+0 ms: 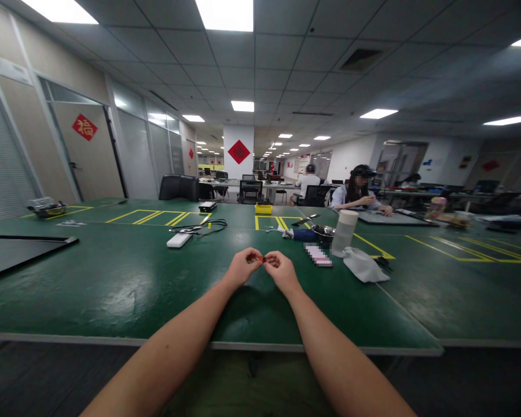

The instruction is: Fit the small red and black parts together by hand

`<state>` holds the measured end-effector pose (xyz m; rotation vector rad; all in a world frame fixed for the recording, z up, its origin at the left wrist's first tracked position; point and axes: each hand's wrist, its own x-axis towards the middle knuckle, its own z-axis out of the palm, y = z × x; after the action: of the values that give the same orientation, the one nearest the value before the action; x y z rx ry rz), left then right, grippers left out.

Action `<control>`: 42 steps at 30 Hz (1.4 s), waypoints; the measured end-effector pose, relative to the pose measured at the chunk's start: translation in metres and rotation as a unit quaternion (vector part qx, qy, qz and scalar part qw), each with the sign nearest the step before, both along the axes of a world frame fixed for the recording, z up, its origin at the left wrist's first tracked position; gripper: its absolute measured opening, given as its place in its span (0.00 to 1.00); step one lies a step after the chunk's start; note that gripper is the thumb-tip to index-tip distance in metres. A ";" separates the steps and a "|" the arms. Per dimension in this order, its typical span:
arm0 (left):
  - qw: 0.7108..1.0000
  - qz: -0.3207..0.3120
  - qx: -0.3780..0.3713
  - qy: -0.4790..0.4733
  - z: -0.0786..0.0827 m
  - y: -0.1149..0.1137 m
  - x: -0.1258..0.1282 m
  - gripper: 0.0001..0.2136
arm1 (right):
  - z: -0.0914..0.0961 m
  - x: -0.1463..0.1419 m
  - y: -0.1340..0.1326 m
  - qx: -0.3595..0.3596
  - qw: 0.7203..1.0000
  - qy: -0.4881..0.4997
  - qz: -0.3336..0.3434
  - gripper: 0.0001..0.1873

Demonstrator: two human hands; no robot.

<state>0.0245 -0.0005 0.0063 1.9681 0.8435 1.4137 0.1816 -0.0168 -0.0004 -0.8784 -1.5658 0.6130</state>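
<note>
My left hand [244,266] and my right hand [280,269] meet just above the green table [173,301], their fingertips nearly touching. Between the fingertips is a small orange and dark piece [261,259], too small to name and mostly covered by the fingers. Each hand is closed in a pinch, the left on the orange side and the right on the dark side.
To the right stand a whitish cylinder [344,233], a white bag [364,264], a metal bowl [323,232] and a blurred pink card [318,255]. A white power bank-like box [179,239] with black cables [211,226] lies left. A person [359,191] sits across, right.
</note>
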 end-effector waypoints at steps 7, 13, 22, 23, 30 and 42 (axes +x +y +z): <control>1.000 0.012 0.003 0.004 0.003 -0.004 0.000 0.06 | 0.000 0.002 -0.001 0.011 1.000 -0.015 0.007 0.09; 1.000 0.008 -0.003 0.007 0.005 -0.006 0.000 0.06 | 0.002 0.002 -0.003 0.009 1.000 -0.023 0.014 0.08; 0.999 0.015 0.015 0.031 0.004 -0.005 -0.001 0.07 | 0.001 0.001 -0.001 -0.003 1.000 -0.004 0.019 0.09; 0.999 0.014 0.016 0.031 0.004 -0.005 -0.001 0.07 | 0.001 0.000 -0.001 -0.002 1.000 0.000 0.020 0.09; 0.999 0.016 0.015 0.041 0.004 -0.006 -0.001 0.09 | 0.001 0.001 -0.001 -0.001 1.000 -0.004 0.021 0.09; 1.000 0.013 0.002 0.018 0.007 -0.007 -0.001 0.08 | 0.004 0.000 -0.004 -0.010 1.000 0.007 0.028 0.10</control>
<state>0.0237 -0.0074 0.0131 1.9984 0.8856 1.3980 0.1816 -0.0212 0.0032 -0.8456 -1.5786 0.6749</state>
